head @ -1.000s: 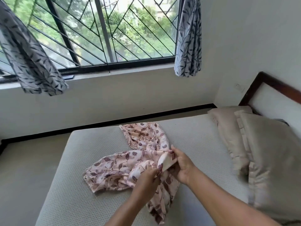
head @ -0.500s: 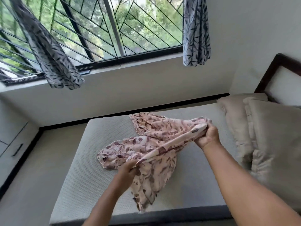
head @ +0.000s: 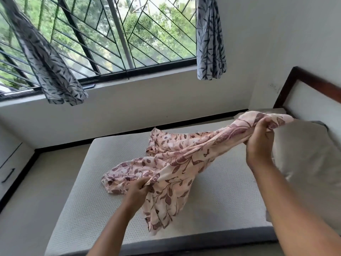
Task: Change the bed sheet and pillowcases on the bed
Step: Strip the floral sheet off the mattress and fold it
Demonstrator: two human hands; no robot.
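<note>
A pink cloth with a dark red leaf print is stretched in the air over the bare grey mattress. My left hand grips its lower edge near the mattress middle. My right hand grips the other end, raised to the right near the pillows. Part of the cloth still lies bunched on the mattress, and a loose flap hangs down below my left hand. A beige pillow leans at the head of the bed on the right.
The dark wooden headboard stands at the right. A barred window with patterned grey curtains fills the far wall. A narrow floor strip and a cabinet drawer lie left of the bed.
My hands have drawn apart: the right one rose and moved right toward the pillows, pulling the cloth taut, while the left keeps hold of the lower edge. The view tilted up.
</note>
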